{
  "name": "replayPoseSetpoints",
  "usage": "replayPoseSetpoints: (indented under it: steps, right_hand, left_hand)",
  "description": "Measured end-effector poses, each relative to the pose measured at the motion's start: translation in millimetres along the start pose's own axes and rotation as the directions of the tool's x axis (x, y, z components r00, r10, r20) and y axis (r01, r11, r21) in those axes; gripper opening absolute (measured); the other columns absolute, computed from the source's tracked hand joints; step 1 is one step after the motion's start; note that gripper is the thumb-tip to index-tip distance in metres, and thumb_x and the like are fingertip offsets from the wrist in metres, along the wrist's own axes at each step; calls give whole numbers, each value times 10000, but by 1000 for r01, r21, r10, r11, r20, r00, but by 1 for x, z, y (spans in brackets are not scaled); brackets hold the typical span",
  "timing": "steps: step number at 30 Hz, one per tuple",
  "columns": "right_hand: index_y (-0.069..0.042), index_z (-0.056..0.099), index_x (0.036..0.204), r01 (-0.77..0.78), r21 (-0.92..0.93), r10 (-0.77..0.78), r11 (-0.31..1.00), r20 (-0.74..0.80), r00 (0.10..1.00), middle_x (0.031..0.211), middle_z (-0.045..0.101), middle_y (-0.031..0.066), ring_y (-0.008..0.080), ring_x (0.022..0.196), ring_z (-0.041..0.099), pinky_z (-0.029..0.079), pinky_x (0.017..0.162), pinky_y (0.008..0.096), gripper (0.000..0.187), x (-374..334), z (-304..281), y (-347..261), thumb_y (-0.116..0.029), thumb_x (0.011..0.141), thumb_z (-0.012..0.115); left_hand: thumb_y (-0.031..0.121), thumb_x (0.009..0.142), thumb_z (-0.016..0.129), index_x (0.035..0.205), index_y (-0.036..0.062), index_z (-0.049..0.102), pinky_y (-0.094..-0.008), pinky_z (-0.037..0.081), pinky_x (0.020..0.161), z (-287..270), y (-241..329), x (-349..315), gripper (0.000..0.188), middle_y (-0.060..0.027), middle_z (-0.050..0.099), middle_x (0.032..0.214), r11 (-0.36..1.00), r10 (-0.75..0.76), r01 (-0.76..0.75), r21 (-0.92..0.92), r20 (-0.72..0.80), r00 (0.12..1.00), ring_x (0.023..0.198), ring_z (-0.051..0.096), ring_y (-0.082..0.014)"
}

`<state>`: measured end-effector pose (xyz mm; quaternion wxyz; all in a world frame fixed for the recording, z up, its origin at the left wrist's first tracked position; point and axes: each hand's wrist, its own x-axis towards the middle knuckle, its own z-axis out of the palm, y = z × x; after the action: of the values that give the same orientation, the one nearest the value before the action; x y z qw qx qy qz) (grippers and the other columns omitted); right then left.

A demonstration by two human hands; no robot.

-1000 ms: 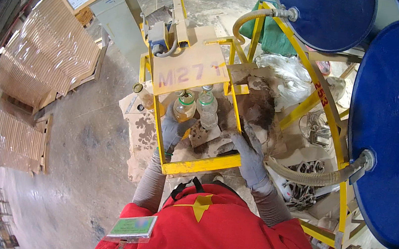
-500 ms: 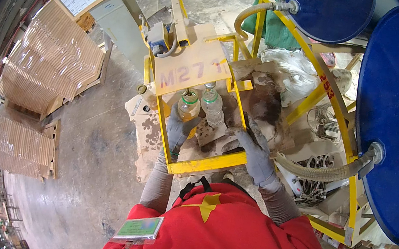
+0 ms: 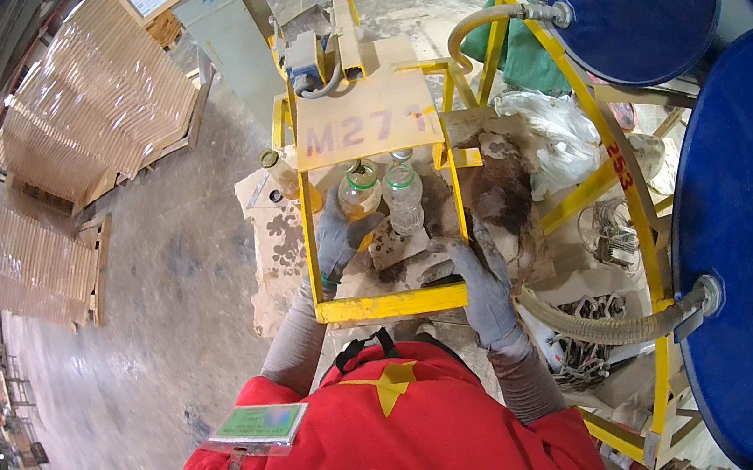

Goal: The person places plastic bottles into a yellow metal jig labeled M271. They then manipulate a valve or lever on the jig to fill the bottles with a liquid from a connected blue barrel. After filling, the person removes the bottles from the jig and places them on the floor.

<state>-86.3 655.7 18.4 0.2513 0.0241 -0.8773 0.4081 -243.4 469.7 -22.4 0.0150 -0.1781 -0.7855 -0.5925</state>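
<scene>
Clear glossy glass bottle point(image 3: 360, 199), matt grey cloth glove point(image 3: 485, 297), painted metal frame point(image 3: 387, 306), smooth blue drum point(image 3: 746, 215), rough stained cardboard point(image 3: 278, 256).

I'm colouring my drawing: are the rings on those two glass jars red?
No, the glass jar with amber liquid at the left gloved hand and the clear glass jar beside it both have green rings.

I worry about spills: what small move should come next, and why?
Perhaps grip the jar of amber liquid firmly with the left hand before shifting it: the clear glass jar stands close on its right, so they might knock together.
</scene>
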Motion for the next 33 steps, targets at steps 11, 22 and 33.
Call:
replayPoseSetpoints:
  steps: [11, 22, 33]
  right_hand:
    - [-27, 564, 1152, 2, -26, -1, 1000, 33, 999, 1266, 462, 189, 294, 1145, 475, 377, 981, 360, 283, 4, -7, -7, -66, 873, 534]
    - [57, 409, 1265, -430, 605, 440, 670, 143, 886, 1210, 499, 141, 177, 1070, 513, 423, 921, 292, 405, 11, -4, -20, -74, 898, 518]
    - [60, 371, 1297, -334, 674, 367, 659, 99, 925, 1136, 529, 101, 128, 1000, 522, 448, 874, 247, 449, 8, 1, -13, -71, 897, 527]
  left_hand:
    - [141, 646, 796, 1253, 38, 399, -323, 422, 930, 2, -4, 4, 733, -98, 532, 1181, 992, -87, 89, -87, 26, 996, 1067, 525, -201]
    - [47, 660, 759, 1270, 44, 380, -323, 433, 920, 3, -10, 3, 719, -92, 520, 1188, 982, -74, 79, -170, 38, 997, 1067, 524, -190]
    - [58, 656, 762, 1267, 43, 383, -326, 430, 920, 2, -1, 4, 719, -96, 527, 1179, 970, -85, 93, -224, 47, 995, 1061, 525, -198]
